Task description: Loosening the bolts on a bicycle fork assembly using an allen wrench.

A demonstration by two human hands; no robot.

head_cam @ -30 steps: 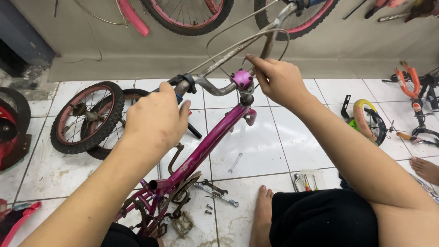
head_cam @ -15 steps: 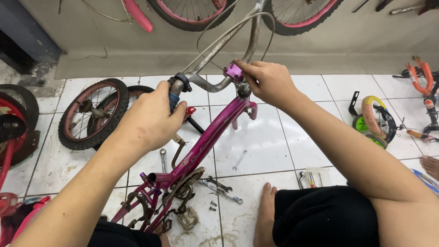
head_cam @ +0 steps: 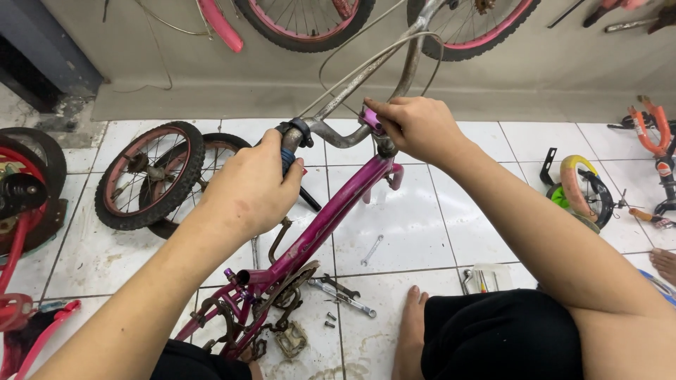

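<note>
A white tiled floor [head_cam: 394, 211] runs up to a grey wall [head_cam: 282, 77], where pink-rimmed wheels hang along the top edge.

Far to the left of the hands, red bike parts [head_cam: 17, 232] lie at the edge of view. Nearer, still left of the left hand, two small wheels [head_cam: 151, 176] with black tyres lie flat and overlapping on the tiles.

The left hand [head_cam: 250, 190] is closed around the left handlebar grip [head_cam: 290, 144], fingers wrapped over it. From that grip the grey handlebar [head_cam: 338, 134] curves right to the stem. Below and between both hands, the magenta frame [head_cam: 331, 218] slopes down toward the person's lap, ending in a rusty crank and chain [head_cam: 278, 309] and a pedal [head_cam: 291, 340].

The right hand [head_cam: 419, 127] is closed over the top of the stem, fingertips pinching a small purple clamp [head_cam: 371, 118] there. Grey cables [head_cam: 366, 67] loop up from behind this hand toward the wall.

Below the right hand, a small wrench [head_cam: 372, 250] lies on the tile, and a larger spanner [head_cam: 341, 295] with loose bolts lies near the crank. The person's bare foot [head_cam: 412, 331] and black shorts [head_cam: 500, 338] sit under the right forearm.

Well right of the right hand stand a green and yellow wheel [head_cam: 577, 193] and orange bike parts [head_cam: 651, 134].
</note>
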